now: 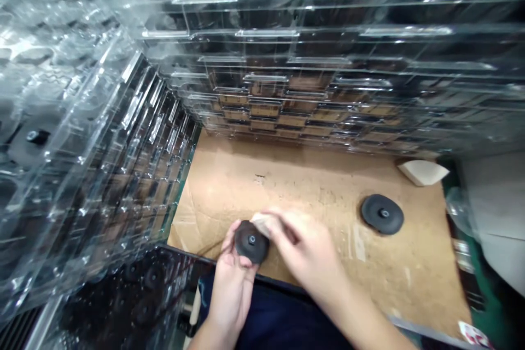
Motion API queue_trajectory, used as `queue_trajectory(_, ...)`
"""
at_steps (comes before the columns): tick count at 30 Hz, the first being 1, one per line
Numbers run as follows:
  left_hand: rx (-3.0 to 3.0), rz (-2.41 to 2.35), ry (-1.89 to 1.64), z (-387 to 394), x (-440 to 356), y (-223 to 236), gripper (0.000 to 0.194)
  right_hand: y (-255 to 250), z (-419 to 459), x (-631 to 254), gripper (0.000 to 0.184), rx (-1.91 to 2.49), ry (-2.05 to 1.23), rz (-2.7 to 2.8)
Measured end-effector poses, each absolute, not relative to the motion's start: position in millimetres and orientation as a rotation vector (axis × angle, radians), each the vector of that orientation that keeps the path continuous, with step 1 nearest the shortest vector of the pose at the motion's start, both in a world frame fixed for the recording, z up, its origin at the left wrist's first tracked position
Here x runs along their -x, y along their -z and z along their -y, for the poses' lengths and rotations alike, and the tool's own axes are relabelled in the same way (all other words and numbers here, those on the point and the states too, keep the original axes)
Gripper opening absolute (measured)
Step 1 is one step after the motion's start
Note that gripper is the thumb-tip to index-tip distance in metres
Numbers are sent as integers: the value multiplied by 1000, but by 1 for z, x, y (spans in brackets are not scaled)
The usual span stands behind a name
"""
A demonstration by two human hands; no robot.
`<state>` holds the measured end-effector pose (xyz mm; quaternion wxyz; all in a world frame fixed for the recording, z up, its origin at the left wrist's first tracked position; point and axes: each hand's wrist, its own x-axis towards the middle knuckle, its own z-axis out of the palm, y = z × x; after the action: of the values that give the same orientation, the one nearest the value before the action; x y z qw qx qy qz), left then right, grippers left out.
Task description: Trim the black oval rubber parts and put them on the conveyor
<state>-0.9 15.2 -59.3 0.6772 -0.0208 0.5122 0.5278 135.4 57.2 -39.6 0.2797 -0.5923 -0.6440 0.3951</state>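
The left hand [232, 301] holds firmly a black round disc [251, 241] from under, while the right hand [303, 251] pinches a pale pad [264, 224] against it.

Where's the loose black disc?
In the head view, the black disc lies flat on the brown board, right of the right hand and below-left of the pale wedge.

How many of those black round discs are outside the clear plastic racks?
2: one black disc in the left hand, another black disc on the cardboard. More may be hidden inside the clear racks.
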Motion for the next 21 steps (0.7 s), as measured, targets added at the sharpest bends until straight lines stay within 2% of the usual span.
queue_trajectory(10,22,-1109,-1176,-13,5,63,52,37,-42,-128,20,1444,-1152,1803)
queue_trajectory(15,-17,-1056,-1183,-12,4,64,52,38,-33,-159,18,1604,-1131,1723)
queue_trajectory(21,-48,-1032,-1182,-9,5,65,50,41,-39,-130,24,1630,-1085,1618)
